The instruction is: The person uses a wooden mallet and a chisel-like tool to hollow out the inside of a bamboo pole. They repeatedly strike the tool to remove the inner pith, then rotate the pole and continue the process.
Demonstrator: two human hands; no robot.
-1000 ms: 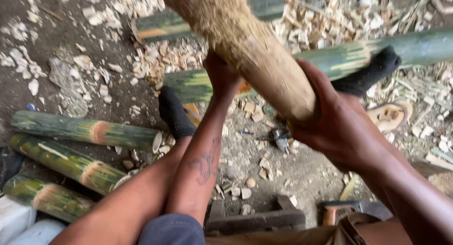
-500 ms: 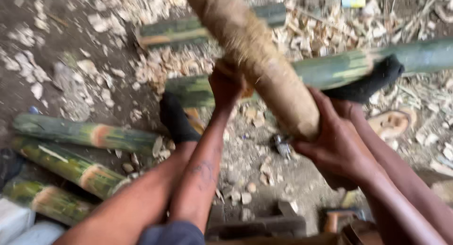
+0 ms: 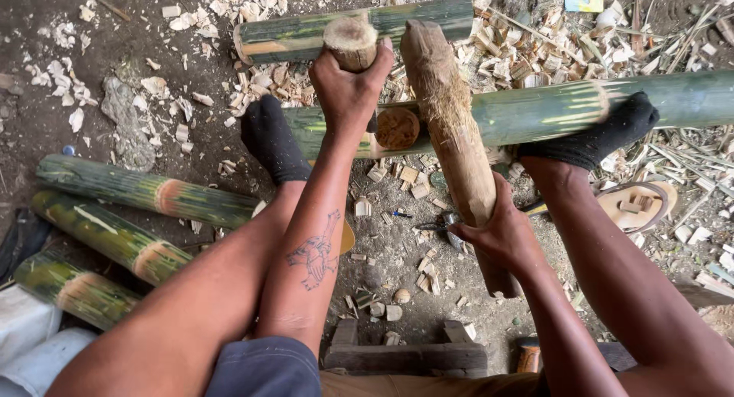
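My left hand [image 3: 348, 87] grips a short round wooden handle [image 3: 351, 42] that stands upright against the cut end of a long green bamboo pole [image 3: 535, 110]. My right hand [image 3: 501, 233] holds a thick wooden club [image 3: 451, 129] by its lower part, its frayed head pointing away and lying close beside the handle. The pole lies across the ground. My right foot in a black sock [image 3: 600, 141] rests on it; my left foot in a black sock [image 3: 271, 141] is on the dirt by its end.
Another bamboo piece [image 3: 306, 32] lies beyond the hands. Three shorter green bamboo sections [image 3: 141, 191] lie at the left. Wood chips [image 3: 527, 57] cover the dirt. A sandal [image 3: 638, 206] lies at the right; a low wooden stool [image 3: 405, 355] is under me.
The club, raised close to the camera before, has come down and now lies lower beside the handle. My left hand stays on the handle at the pole's end.
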